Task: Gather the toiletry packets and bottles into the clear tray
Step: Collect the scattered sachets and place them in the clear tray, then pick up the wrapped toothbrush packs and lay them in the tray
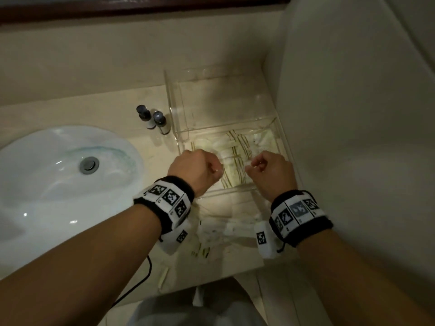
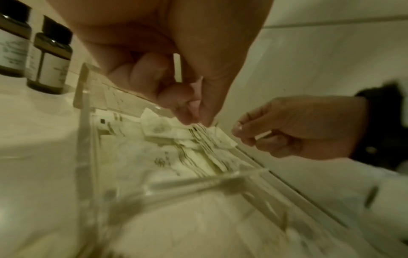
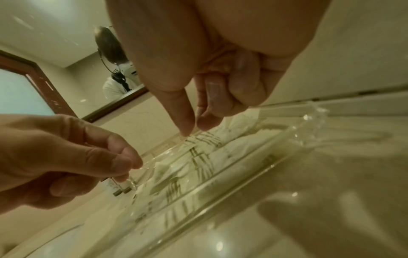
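**Packets settle into clear tray as two bottles wait on the counter**

A person's left hand (image 1: 196, 167) and right hand (image 1: 270, 171) work side by side over the near compartment of the clear tray (image 1: 175, 107), which sits on a pale counter (image 1: 70, 109) in the corner by the wall. Both hands are curled. The left wrist view shows the left thumb and fingertips (image 2: 187, 117) pinched together on the edge of a striped packet (image 2: 199, 134) atop the pile; the right thumb and forefinger are likewise pressed together at a packet's edge, with a thin sliver showing under the curled fingers. The toiletry packets (image 1: 235, 151) lie loosely overlapped on the tray floor, at 12 o'clock from the hands. More packets (image 1: 219, 229) remain on the counter at 6 o'clock, between the wrists. Two dark bottles (image 1: 153, 120) stand upright just outside the tray's left wall, at 10 o'clock from the left hand, with the sink (image 1: 58, 184) beyond at 8 o'clock.

The packets look light, flat and limp, with crinkly wrappers likely to slide over one another; a pinch at a sealed edge or corner seems the surest hold. The bottles appear rigid and heavier, with smooth sides, and are probably best taken round the body below the cap. The tray's thin clear walls are hard to see, so a knuckle could catch them.
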